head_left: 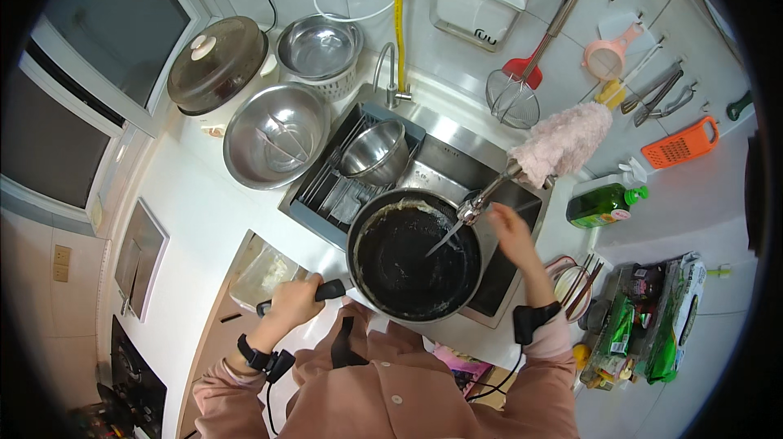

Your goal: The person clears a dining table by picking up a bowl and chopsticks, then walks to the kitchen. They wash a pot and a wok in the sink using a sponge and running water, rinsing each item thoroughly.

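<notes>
My left hand (pixel 296 301) is wrapped around the black handle (pixel 331 290) of a dark frying pan (pixel 410 268). The pan is held over the front of the sink, its inside facing up, with pale residue along the inner wall. A stream of water (pixel 445 239) runs from the metal faucet (pixel 483 197) into it. Just right of the spout is my right hand (pixel 514 234), slightly blurred. Its fingertips are beside the faucet head, and whether they touch it is unclear. A fluffy pink cover (pixel 563 139) wraps the upper faucet.
A steel bowl (pixel 376 151) sits in the grey drain basket (pixel 324 216) in the sink. Left of it stand a large steel basin (pixel 275 124) and a lidded cooker (pixel 217 66). A green soap bottle (pixel 596 205) is at right. Below the counter's left edge hangs a plastic bag (pixel 263 277).
</notes>
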The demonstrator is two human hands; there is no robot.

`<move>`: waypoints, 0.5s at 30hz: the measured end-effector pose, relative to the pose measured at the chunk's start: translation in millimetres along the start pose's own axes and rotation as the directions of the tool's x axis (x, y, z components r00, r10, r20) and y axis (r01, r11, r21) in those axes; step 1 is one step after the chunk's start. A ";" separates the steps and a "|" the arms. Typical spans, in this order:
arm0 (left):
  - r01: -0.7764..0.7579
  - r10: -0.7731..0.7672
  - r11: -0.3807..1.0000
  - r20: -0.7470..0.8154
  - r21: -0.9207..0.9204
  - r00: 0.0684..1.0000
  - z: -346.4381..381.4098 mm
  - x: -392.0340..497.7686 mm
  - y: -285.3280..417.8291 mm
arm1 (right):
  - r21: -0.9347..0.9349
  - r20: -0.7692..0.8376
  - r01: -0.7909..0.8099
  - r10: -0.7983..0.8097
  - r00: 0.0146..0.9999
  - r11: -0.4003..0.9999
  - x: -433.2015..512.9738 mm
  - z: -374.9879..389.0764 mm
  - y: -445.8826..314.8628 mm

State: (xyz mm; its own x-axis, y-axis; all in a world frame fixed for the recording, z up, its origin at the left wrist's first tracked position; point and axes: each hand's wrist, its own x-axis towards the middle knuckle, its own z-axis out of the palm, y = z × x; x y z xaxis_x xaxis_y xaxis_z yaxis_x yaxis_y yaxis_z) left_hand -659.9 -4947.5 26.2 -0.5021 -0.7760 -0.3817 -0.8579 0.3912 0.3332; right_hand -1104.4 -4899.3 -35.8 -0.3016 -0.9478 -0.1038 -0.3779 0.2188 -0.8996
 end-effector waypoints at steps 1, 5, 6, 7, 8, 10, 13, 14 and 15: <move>-0.019 0.019 1.000 0.005 0.014 1.000 -0.4 2.6 -3.1 | 0.088 0.037 0.060 -0.063 0.997 0.994 -3.3 23.4 -4.2; -0.160 0.158 0.986 0.035 0.048 0.987 -5.9 13.8 -10.0 | -0.032 -0.056 -0.082 0.080 0.995 0.996 11.4 71.0 -7.4; -0.184 0.182 0.982 0.043 0.047 0.982 -7.0 15.2 -10.6 | -0.031 -0.055 -0.046 0.044 0.998 0.998 13.7 75.2 -8.6; -0.196 0.195 0.980 0.047 0.038 0.980 -7.6 15.3 -11.0 | -0.029 -0.054 -0.010 0.008 0.999 1.000 13.7 77.5 -11.0; -0.206 0.205 0.978 0.044 0.035 0.978 -8.7 16.4 -12.3 | -0.003 -0.073 -0.051 0.051 0.996 0.999 11.7 77.3 -15.2; -0.236 0.234 0.971 0.049 0.034 0.971 -8.7 15.9 -17.1 | 0.060 -0.109 0.028 -0.022 0.994 0.998 0.4 76.3 -27.1; -0.269 0.268 0.963 0.035 -0.001 0.963 -3.3 15.0 -24.6 | 0.086 -0.137 0.075 -0.063 0.989 0.993 -12.1 72.8 -46.5; -0.276 0.276 0.961 0.031 0.001 0.961 -0.7 14.5 -26.7 | 0.158 -0.123 0.042 -0.022 0.992 0.987 -12.2 70.9 -51.1; -0.282 0.282 0.959 0.028 0.007 0.959 1.4 14.3 -28.7 | 0.248 -0.114 0.040 -0.012 0.993 0.968 -10.2 69.0 -54.4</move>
State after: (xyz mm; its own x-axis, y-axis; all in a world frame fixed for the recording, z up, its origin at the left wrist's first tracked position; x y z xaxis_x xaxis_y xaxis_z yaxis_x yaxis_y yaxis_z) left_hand -642.7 -4969.2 10.0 -0.7266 -0.6198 -0.2965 -0.6819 0.5978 0.4214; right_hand -1020.4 -4917.5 -15.1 -0.3948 -0.9177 -0.0441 -0.1612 0.1165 -0.9800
